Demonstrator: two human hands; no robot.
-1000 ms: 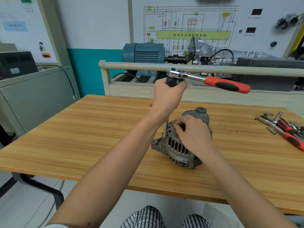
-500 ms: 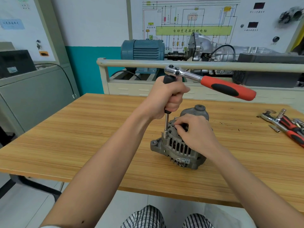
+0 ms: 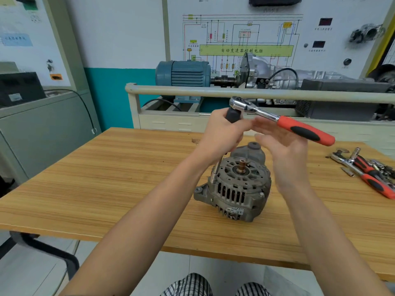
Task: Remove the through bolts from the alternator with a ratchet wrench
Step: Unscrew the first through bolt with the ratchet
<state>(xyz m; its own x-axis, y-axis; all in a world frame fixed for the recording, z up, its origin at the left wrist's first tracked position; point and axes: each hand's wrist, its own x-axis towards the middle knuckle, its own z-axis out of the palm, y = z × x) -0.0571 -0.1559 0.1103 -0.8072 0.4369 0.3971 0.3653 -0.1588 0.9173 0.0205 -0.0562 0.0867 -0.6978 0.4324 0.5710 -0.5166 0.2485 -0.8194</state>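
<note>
A grey alternator (image 3: 235, 189) stands on the wooden table (image 3: 106, 189), its shaft end facing up. A ratchet wrench (image 3: 284, 122) with a red and black handle sits atop a long extension bar (image 3: 217, 167) that runs down to the alternator's left rim. My left hand (image 3: 220, 135) grips the black grip just under the ratchet head. My right hand (image 3: 282, 150) hovers above the alternator with its fingers straight, just below the wrench's shaft and apart from the housing. The bolt under the socket is hidden.
More red-handled ratchets and sockets (image 3: 367, 169) lie at the table's right edge. Behind the table runs a beige rail (image 3: 213, 90) of a trainer stand carrying a blue motor (image 3: 181, 73) and a gearbox. A grey cabinet (image 3: 42, 129) stands at left.
My right hand has lifted off the alternator's top and risen toward the wrench handle, uncovering the shaft end. My left hand keeps its grip; the wrench handle has swung slightly.
</note>
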